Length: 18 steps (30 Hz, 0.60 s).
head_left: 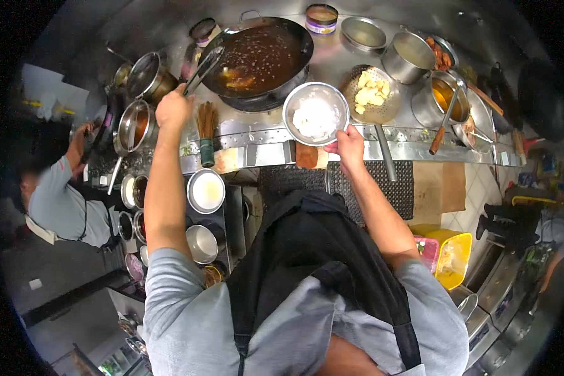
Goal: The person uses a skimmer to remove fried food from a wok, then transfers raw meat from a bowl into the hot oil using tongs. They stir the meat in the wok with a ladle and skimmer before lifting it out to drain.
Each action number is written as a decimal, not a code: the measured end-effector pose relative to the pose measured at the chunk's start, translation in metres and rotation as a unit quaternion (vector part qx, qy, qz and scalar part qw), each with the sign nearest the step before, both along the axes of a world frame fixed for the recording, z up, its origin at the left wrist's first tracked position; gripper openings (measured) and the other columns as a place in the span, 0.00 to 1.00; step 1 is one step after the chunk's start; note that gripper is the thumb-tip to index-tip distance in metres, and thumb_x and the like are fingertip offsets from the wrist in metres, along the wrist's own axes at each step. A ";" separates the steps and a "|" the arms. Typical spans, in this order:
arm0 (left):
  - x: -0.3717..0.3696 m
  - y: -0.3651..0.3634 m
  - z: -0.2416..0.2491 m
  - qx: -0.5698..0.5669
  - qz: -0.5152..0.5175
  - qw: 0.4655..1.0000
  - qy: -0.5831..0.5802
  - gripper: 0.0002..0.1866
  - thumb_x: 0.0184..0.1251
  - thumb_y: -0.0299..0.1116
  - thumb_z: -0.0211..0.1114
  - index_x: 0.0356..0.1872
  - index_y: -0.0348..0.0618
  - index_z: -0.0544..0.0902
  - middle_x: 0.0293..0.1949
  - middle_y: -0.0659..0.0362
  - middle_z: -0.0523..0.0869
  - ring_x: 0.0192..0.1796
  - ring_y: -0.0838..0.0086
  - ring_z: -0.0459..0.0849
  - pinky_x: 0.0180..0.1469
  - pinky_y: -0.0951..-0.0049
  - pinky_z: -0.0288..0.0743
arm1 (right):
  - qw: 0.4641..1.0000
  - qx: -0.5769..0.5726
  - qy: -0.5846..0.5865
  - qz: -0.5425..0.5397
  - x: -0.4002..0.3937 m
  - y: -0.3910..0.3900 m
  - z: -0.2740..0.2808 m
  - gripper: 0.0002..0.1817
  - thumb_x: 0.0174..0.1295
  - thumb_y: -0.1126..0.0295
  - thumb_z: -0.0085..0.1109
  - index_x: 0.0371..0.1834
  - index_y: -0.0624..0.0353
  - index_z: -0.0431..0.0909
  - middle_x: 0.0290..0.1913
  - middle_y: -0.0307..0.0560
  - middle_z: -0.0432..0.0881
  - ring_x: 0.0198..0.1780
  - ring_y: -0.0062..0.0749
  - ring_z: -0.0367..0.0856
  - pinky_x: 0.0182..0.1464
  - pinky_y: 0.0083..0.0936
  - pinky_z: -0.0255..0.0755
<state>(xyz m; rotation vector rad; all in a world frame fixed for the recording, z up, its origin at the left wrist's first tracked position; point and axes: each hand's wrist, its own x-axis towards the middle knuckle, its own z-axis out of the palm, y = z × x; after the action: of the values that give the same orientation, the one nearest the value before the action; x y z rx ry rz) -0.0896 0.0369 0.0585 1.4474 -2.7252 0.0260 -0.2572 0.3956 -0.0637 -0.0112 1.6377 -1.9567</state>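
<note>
My left hand [173,109] is closed around a pair of metal tongs [203,74], whose tips reach over the left side of a large black wok [304,53]. Dark bubbling oil [263,50] fills the wok, and a golden piece of food [238,80] floats near its lower left. In my right hand [349,148] is the rim of a metal bowl [288,116] with white chunks and powder [316,117] inside. To the right of the bowl, a perforated skimmer [387,109] carries pale yellow pieces [371,89].
A bamboo brush [206,135] stands left of the wok. Pots [410,57] and a ladle [448,119] crowd the right side; more pans [135,125] sit at left. A bowl of pale liquid [206,190] is by my left forearm. A co-worker [72,197] stands at left.
</note>
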 end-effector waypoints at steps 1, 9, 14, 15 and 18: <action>0.002 0.020 0.019 -0.011 -0.034 0.999 0.004 0.25 0.61 0.48 0.66 0.59 0.54 0.79 0.48 0.48 0.85 0.51 0.55 0.84 0.53 0.57 0.78 | 1.000 0.007 0.002 0.004 -0.004 0.001 -0.004 0.06 0.64 0.78 0.46 0.40 0.67 0.72 0.31 0.44 0.77 0.23 0.26 0.81 0.24 0.22 0.82; -0.008 0.159 0.077 0.060 -0.303 0.947 -0.086 0.25 0.54 0.42 0.71 0.56 0.53 0.82 0.44 0.49 0.87 0.46 0.55 0.85 0.49 0.58 0.79 | 0.993 0.059 0.093 0.034 -0.026 0.000 -0.009 0.02 0.62 0.77 0.49 0.34 0.65 0.70 0.28 0.45 0.77 0.21 0.25 0.80 0.23 0.23 0.81; -0.018 0.166 0.073 0.022 -0.318 0.944 -0.087 0.22 0.55 0.42 0.70 0.53 0.53 0.84 0.38 0.49 0.87 0.43 0.57 0.86 0.47 0.59 0.79 | 0.992 0.065 0.107 0.027 -0.034 0.002 -0.013 0.06 0.61 0.77 0.52 0.29 0.65 0.68 0.24 0.45 0.76 0.19 0.27 0.80 0.20 0.25 0.80; -0.017 0.172 0.087 0.025 -0.303 0.949 -0.082 0.20 0.55 0.41 0.69 0.51 0.53 0.85 0.37 0.48 0.87 0.43 0.56 0.86 0.48 0.58 0.79 | 0.994 0.059 0.091 0.033 -0.037 0.003 -0.017 0.03 0.62 0.77 0.50 0.33 0.66 0.71 0.27 0.44 0.77 0.21 0.26 0.80 0.22 0.23 0.80; -0.007 0.169 0.107 0.027 -0.283 0.957 -0.057 0.22 0.54 0.40 0.71 0.52 0.52 0.84 0.44 0.51 0.87 0.45 0.55 0.85 0.49 0.61 0.79 | 0.995 0.052 0.071 0.044 -0.042 0.005 -0.020 0.05 0.63 0.77 0.48 0.38 0.67 0.73 0.30 0.44 0.77 0.23 0.25 0.80 0.23 0.21 0.80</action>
<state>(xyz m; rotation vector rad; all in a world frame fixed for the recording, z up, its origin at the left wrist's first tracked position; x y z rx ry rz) -0.0967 0.2057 0.1654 0.6389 -3.1441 0.0100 -0.2995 0.4001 -0.0841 -0.1826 1.7989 -1.8385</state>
